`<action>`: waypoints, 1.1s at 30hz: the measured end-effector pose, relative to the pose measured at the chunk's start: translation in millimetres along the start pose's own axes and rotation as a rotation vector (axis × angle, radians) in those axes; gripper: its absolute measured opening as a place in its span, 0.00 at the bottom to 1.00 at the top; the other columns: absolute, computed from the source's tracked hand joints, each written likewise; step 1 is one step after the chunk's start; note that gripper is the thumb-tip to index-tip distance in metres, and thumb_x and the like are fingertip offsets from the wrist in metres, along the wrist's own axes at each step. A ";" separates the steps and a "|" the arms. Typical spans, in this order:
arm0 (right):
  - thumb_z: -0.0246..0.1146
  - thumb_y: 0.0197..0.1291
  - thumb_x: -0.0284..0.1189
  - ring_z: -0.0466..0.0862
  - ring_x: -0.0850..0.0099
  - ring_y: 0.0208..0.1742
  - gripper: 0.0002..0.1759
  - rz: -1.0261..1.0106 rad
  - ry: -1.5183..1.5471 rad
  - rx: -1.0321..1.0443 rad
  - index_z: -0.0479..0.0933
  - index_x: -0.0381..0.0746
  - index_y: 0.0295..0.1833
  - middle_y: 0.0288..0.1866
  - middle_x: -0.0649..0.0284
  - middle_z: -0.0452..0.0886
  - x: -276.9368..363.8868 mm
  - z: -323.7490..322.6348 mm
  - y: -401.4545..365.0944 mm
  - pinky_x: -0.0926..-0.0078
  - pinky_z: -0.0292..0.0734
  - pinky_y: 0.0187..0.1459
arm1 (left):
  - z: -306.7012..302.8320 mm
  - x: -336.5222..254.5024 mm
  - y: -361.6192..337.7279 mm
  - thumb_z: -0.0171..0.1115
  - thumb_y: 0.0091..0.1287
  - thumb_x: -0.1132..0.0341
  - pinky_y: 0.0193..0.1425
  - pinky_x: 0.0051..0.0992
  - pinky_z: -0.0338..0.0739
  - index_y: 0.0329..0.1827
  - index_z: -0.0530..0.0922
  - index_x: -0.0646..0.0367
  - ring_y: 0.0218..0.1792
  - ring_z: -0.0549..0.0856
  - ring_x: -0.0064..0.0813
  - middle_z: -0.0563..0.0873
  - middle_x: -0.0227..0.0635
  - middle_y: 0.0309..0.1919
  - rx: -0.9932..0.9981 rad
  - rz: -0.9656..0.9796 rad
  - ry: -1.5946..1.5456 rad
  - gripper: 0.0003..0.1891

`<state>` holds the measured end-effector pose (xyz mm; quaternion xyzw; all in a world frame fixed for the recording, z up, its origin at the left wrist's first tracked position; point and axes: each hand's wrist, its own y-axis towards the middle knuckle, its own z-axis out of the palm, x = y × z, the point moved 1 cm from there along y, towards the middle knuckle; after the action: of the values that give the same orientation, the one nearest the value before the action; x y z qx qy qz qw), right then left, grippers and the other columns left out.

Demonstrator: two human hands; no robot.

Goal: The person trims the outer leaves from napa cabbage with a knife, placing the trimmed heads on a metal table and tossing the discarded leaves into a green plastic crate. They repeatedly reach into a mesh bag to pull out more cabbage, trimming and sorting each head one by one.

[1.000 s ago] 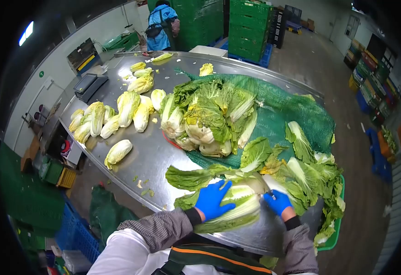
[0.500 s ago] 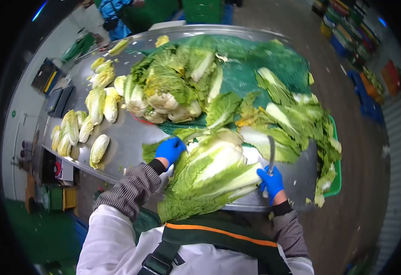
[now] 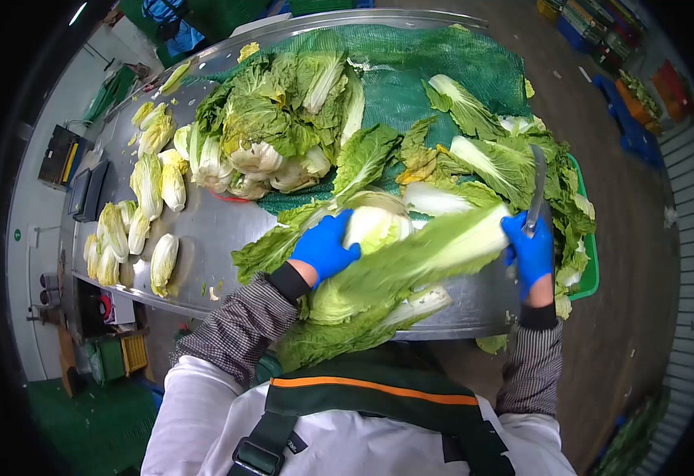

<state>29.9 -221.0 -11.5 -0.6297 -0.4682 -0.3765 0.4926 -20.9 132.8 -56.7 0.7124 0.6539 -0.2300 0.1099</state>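
Note:
My left hand (image 3: 325, 247), in a blue glove, rests on the cabbage (image 3: 379, 226) in front of me, its fingers partly bent and spread over the left side. My right hand (image 3: 531, 247), also gloved, is closed round the handle of a curved knife (image 3: 538, 178), whose blade points up and away. The same hand pinches the white base of a large outer leaf (image 3: 474, 238), which stretches across the cabbage and is blurred by motion. Another loose leaf (image 3: 410, 311) lies nearer my body at the table's edge.
A pile of untrimmed cabbages (image 3: 283, 127) sits on green netting (image 3: 410, 67). Small trimmed cabbages (image 3: 147, 186) lie on the left of the metal table (image 3: 220, 230). Loose leaves (image 3: 494, 163) overhang a green crate (image 3: 590, 270) at the right.
The large leaf has come away from the cabbage's right side, lifted by my right hand, which moved right and up. My left hand has shifted right onto the cabbage. The view has tilted.

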 end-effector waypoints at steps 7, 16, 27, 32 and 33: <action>0.70 0.46 0.56 0.78 0.54 0.56 0.46 -0.261 -0.542 0.227 0.67 0.42 0.67 0.57 0.47 0.76 -3.1 96.1 -16.7 0.62 0.74 0.55 | -11.1 -5.2 -14.5 0.60 0.56 0.60 0.53 0.41 0.76 0.70 0.60 0.58 0.49 0.80 0.52 0.79 0.56 0.50 -0.163 -0.001 -0.061 0.37; 0.67 0.47 0.44 0.79 0.52 0.50 0.30 -0.106 -0.457 0.334 0.70 0.39 0.53 0.49 0.51 0.77 -74.6 138.1 -27.3 0.59 0.74 0.51 | -79.3 70.9 -51.7 0.70 0.52 0.57 0.59 0.39 0.72 0.71 0.60 0.60 0.58 0.75 0.50 0.75 0.53 0.58 -0.144 -0.426 0.448 0.43; 0.63 0.47 0.27 0.79 0.62 0.43 0.19 -0.190 -0.245 0.055 0.69 0.40 0.47 0.42 0.58 0.77 -111.4 114.5 -41.0 0.66 0.75 0.46 | 7.2 10.3 27.5 0.70 0.53 0.43 0.61 0.38 0.73 0.69 0.61 0.62 0.57 0.79 0.45 0.77 0.53 0.57 0.101 -0.047 -0.298 0.47; 0.70 0.50 0.40 0.82 0.60 0.43 0.33 -0.327 -0.409 0.059 0.69 0.42 0.61 0.46 0.54 0.79 -33.2 96.7 -39.3 0.66 0.77 0.45 | -38.8 9.7 15.3 0.67 0.61 0.59 0.64 0.30 0.69 0.70 0.62 0.62 0.60 0.75 0.29 0.75 0.39 0.61 0.300 -0.220 -1.232 0.36; 0.71 0.50 0.43 0.82 0.61 0.43 0.37 -0.346 -0.314 0.086 0.68 0.42 0.64 0.46 0.54 0.80 -12.4 100.3 -39.5 0.67 0.77 0.45 | -43.4 1.0 5.7 0.67 0.61 0.59 0.66 0.30 0.67 0.70 0.61 0.62 0.61 0.74 0.30 0.74 0.39 0.62 0.247 -0.240 -1.311 0.37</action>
<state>-10.2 -123.1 -35.8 -0.5695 -0.6555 -0.3325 0.3682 -7.3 152.9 -20.3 0.3552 0.4955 -0.6982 0.3752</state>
